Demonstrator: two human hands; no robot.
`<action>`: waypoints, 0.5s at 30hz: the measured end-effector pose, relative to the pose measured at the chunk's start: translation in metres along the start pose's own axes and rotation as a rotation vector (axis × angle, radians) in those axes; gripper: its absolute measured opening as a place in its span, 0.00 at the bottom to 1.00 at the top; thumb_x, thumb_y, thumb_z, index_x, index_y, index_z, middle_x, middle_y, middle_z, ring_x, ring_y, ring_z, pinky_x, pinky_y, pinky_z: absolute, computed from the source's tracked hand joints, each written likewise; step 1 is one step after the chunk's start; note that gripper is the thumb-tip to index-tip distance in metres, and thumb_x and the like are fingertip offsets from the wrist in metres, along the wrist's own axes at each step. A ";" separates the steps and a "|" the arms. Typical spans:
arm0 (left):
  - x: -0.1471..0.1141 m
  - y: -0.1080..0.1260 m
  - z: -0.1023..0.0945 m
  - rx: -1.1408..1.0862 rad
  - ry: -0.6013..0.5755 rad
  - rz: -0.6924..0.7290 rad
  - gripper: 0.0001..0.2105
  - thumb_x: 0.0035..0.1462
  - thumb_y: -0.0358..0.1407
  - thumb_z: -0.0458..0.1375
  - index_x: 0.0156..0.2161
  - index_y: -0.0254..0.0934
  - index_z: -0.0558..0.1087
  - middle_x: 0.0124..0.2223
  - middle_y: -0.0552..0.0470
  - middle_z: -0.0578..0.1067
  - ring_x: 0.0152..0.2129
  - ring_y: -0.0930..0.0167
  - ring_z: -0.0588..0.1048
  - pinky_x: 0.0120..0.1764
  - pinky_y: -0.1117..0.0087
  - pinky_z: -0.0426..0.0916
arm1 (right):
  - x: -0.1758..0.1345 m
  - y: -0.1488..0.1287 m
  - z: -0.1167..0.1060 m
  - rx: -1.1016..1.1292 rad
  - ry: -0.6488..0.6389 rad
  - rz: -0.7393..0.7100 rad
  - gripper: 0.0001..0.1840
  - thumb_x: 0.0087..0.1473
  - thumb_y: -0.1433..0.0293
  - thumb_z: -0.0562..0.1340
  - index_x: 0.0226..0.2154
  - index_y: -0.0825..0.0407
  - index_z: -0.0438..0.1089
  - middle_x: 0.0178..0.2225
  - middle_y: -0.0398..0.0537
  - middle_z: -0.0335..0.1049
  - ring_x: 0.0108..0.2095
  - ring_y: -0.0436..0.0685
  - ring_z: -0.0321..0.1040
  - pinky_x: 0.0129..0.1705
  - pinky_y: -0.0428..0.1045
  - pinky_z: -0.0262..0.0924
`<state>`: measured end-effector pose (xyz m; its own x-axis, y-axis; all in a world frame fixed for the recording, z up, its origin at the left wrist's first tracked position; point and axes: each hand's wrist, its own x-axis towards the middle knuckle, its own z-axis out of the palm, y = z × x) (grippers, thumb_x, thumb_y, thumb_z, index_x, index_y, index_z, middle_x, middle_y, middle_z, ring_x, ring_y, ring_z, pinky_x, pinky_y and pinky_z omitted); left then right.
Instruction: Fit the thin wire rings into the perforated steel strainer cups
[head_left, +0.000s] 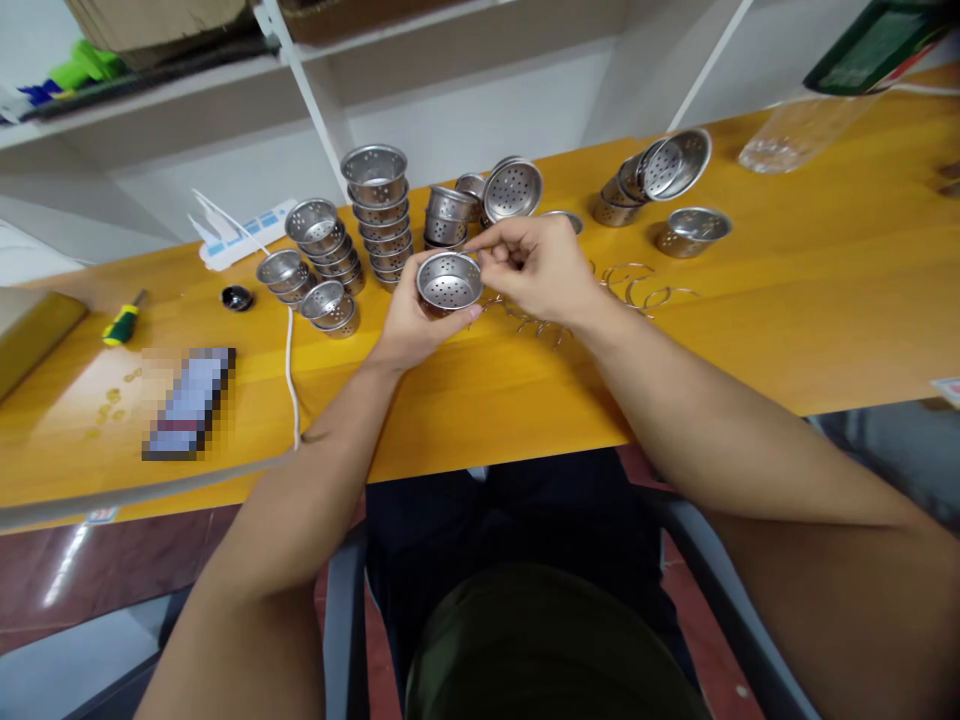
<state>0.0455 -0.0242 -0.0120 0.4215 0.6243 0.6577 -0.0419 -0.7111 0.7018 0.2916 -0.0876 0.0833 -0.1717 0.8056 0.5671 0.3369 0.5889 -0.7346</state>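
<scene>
Cup in hand: a perforated metal cup (450, 288) is held over the bench (480, 410) near the middle of the view, its mouth turned upward and its holed floor exposed
Left hand: the cup's wall is gripped by the left hand (411, 322) from 8 o'clock, the thumb being laid along the near side and the fingers set against the left side
Right hand: the right hand (536, 268) is placed at 3 o'clock of the cup, its fingers bent inward and the forefinger stretched to the rim near 1 o'clock; whether anything thin is pinched there cannot be told
Wires: thin curved wires (634, 288) are scattered on the bench at 3 o'clock, partly hidden by the right arm
Left-side stacks: a tall stack (384, 228) is piled upright at 10 to 11 o'clock, with shorter stacks (330, 255) grouped beside it towards 9 o'clock
Far-side cups: more cups (448, 213) are stacked at 12 o'clock; a leaning stack (651, 180) is tilted over at 2 o'clock, and a single cup (691, 236) is set upright just beside it
Phone: a phone (191, 400) is laid at 8 o'clock, its screen blurred
Screwdriver: a screwdriver (124, 322) is left lying at 9 o'clock
</scene>
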 end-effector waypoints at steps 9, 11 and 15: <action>0.000 -0.001 0.003 0.005 -0.018 0.026 0.52 0.65 0.70 0.84 0.79 0.48 0.66 0.74 0.40 0.81 0.74 0.50 0.85 0.81 0.42 0.79 | -0.002 0.001 0.009 -0.064 -0.002 0.046 0.06 0.73 0.63 0.79 0.45 0.47 0.89 0.30 0.42 0.70 0.34 0.57 0.67 0.39 0.54 0.68; 0.000 0.004 0.004 0.020 -0.021 0.016 0.52 0.65 0.70 0.83 0.79 0.48 0.65 0.74 0.40 0.80 0.74 0.50 0.85 0.82 0.42 0.79 | -0.003 0.000 0.010 -0.071 0.004 0.059 0.05 0.73 0.63 0.79 0.45 0.46 0.89 0.31 0.43 0.71 0.35 0.59 0.69 0.41 0.56 0.70; -0.001 0.024 0.008 0.074 0.029 -0.081 0.54 0.59 0.70 0.86 0.76 0.47 0.68 0.71 0.39 0.83 0.71 0.50 0.87 0.77 0.44 0.83 | -0.004 -0.005 0.017 -0.073 0.031 0.079 0.09 0.73 0.60 0.79 0.52 0.43 0.88 0.33 0.45 0.74 0.37 0.62 0.72 0.44 0.59 0.77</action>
<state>0.0514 -0.0446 0.0015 0.3941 0.6890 0.6083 0.0590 -0.6794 0.7314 0.2753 -0.0928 0.0780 -0.1134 0.8461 0.5208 0.4153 0.5166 -0.7488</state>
